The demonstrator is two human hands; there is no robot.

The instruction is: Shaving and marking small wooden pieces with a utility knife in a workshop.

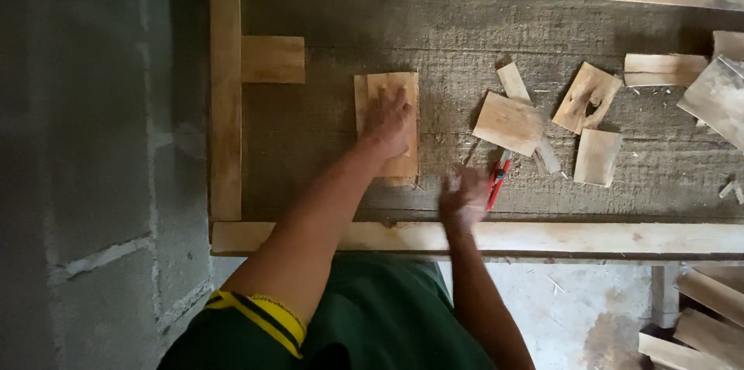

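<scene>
My left hand [387, 122] lies flat, fingers spread, on a small stack of pale wooden pieces [403, 87] on the grey workbench [465, 37]. My right hand [463, 198] is blurred near the bench's front rail, right beside a red-handled tool [496, 181] lying on the bench. Whether the fingers touch the tool is unclear. To the right lie several loose wood offcuts, the nearest a square piece [508, 123] over a narrow strip.
A wooden frame [225, 106] borders the bench on the left, back and front, with a short block [273, 58] against the left rail. More offcuts [587, 95] lie at right. Wood planks [701, 316] sit on the floor at lower right. A block wall stands left.
</scene>
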